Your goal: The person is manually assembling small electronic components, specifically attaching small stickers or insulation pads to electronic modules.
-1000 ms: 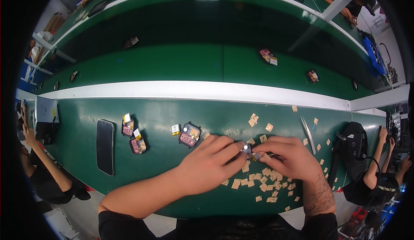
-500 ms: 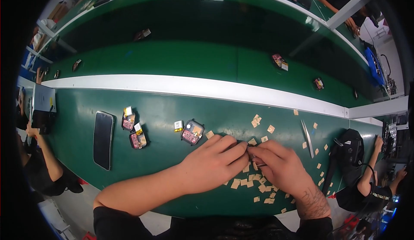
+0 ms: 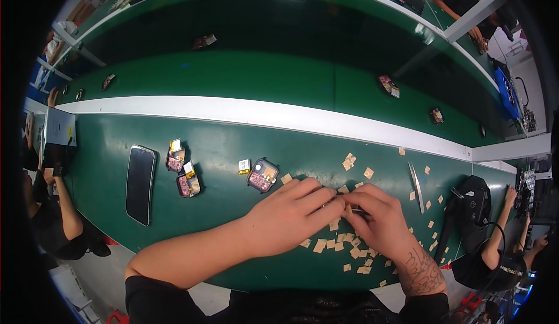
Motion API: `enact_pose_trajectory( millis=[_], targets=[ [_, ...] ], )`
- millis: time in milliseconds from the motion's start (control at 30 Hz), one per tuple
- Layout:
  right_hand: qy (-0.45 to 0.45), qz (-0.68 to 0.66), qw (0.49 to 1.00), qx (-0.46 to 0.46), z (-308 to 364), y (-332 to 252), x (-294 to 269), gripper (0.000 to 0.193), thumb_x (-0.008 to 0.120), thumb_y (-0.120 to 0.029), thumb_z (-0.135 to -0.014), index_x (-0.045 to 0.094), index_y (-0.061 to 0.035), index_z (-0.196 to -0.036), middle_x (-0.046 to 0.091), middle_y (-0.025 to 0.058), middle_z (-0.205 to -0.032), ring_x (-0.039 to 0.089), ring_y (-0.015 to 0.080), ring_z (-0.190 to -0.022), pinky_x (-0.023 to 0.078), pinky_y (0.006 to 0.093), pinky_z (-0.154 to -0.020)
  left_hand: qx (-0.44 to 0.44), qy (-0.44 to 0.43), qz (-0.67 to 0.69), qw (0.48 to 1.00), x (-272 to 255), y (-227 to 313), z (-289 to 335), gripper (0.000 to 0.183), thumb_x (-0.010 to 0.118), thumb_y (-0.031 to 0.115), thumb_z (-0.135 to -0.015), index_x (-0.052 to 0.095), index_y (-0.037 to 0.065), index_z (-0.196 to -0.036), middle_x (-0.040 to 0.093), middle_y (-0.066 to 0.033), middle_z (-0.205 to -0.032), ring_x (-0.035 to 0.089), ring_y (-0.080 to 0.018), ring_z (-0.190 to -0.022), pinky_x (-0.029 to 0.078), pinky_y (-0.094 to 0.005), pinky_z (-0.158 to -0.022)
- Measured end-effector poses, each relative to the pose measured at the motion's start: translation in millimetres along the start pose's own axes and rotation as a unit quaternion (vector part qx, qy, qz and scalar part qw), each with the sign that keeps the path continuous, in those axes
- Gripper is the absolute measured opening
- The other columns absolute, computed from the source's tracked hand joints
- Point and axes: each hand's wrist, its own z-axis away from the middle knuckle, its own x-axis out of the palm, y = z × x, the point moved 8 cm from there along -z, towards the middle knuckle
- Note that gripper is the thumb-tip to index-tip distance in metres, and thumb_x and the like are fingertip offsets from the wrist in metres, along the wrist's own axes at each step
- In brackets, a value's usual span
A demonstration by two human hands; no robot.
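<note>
My left hand (image 3: 297,212) and my right hand (image 3: 377,214) meet over the near part of the green table. The fingers of both are closed together at the tips. Something small and dark with a thin shiny edge shows between them, mostly covered by the fingers, and I cannot make out its kind. Many small tan square pieces (image 3: 319,245) lie scattered under and around my right hand. Left of my left hand sits an open square watch-like case (image 3: 263,175) with a pink board inside. A small silver battery (image 3: 244,166) with yellow tape lies beside that case.
Two more open cases (image 3: 188,184) with batteries lie farther left, near a dark phone (image 3: 140,184). Tweezers (image 3: 416,188) and a black bag (image 3: 470,210) are to the right. Beyond a white rail (image 3: 262,114), a green belt (image 3: 250,79) carries several cases. Other people work on both sides.
The cases on the belt have shifted right. The view has moved slightly. My fingers have shifted a little against each other, my two hands still meeting at the same place.
</note>
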Motion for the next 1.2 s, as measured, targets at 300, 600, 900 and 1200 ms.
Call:
enact_pose_trajectory(
  millis=[300, 600, 900, 1200],
  targets=[
    [0.033, 0.080, 0.996, -0.004, 0.0, -11.4, 1.2, 0.027, 0.082, 0.002, -0.088, 0.077, -0.0030, -0.114, 0.074, 0.0093, -0.098, 0.076, 0.0291, -0.077, 0.062, 0.0364, -0.066, -0.020, -0.020, 0.010, 1.000, 1.4, -0.2, -0.6, 0.040, 0.082, 0.010, -0.088, 0.068, 0.004, -0.125, 0.068, -0.0116, -0.124, 0.065, -0.0319, -0.108, 0.057, -0.0426, -0.092],
    [0.077, 0.007, 0.996, 0.037, -1.5, 5.3, -18.8, 0.016, 0.078, 0.001, -0.092, 0.076, -0.0026, -0.108, 0.072, 0.0092, -0.090, 0.071, 0.0230, -0.067, 0.056, 0.0347, -0.059, -0.012, -0.022, -0.042, 0.999, 4.0, 3.4, -2.2, 0.036, 0.085, 0.009, -0.085, 0.073, 0.006, -0.119, 0.068, -0.0089, -0.121, 0.066, -0.0284, -0.104, 0.059, -0.0403, -0.089],
    [0.072, -0.006, 0.997, 0.010, -1.0, 11.4, -18.8, 0.014, 0.079, -0.009, -0.094, 0.076, -0.0018, -0.106, 0.071, 0.0105, -0.084, 0.070, 0.0271, -0.067, 0.055, 0.0342, -0.064, 0.001, -0.005, -0.059, 0.998, 1.2, 12.7, -7.1, 0.036, 0.085, 0.007, -0.082, 0.075, 0.006, -0.117, 0.068, -0.0113, -0.122, 0.067, -0.0302, -0.100, 0.059, -0.0407, -0.087],
    [0.027, -0.180, 0.979, 0.089, 0.9, 30.2, -20.4, 0.015, 0.082, -0.013, -0.093, 0.075, 0.0004, -0.097, 0.074, 0.0119, -0.083, 0.073, 0.0233, -0.072, 0.056, 0.0352, -0.065, -0.159, 0.010, 0.144, 0.977, 0.6, -7.9, -20.6, 0.053, 0.085, 0.000, -0.088, 0.064, 0.000, -0.136, 0.073, -0.0130, -0.115, 0.073, -0.0203, -0.102, 0.059, -0.0314, -0.081]
  ],
)
